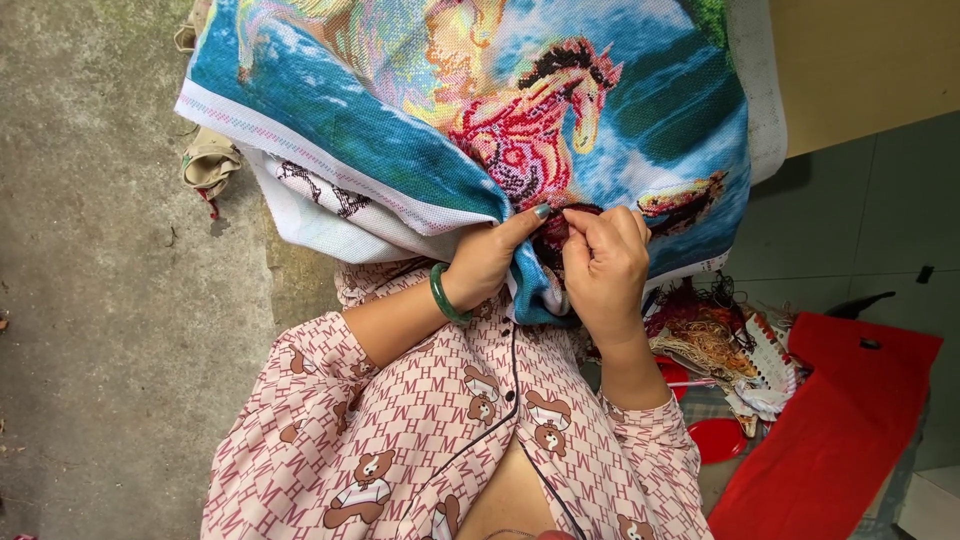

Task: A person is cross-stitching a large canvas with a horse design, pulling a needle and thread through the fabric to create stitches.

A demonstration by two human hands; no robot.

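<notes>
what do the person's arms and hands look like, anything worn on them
Both arms wear pink sleeves printed with letters and small brown bears, pushed up the forearms. The left hand has a green bangle at the wrist and teal-grey polish on the thumbnail. The right hand wears nothing visible.

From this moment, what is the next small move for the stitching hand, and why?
Probably draw the thread through. The right hand pinches at the dark patch of the cross-stitch cloth, while the left hand grips the fold beside it. No needle is discernible.
</notes>
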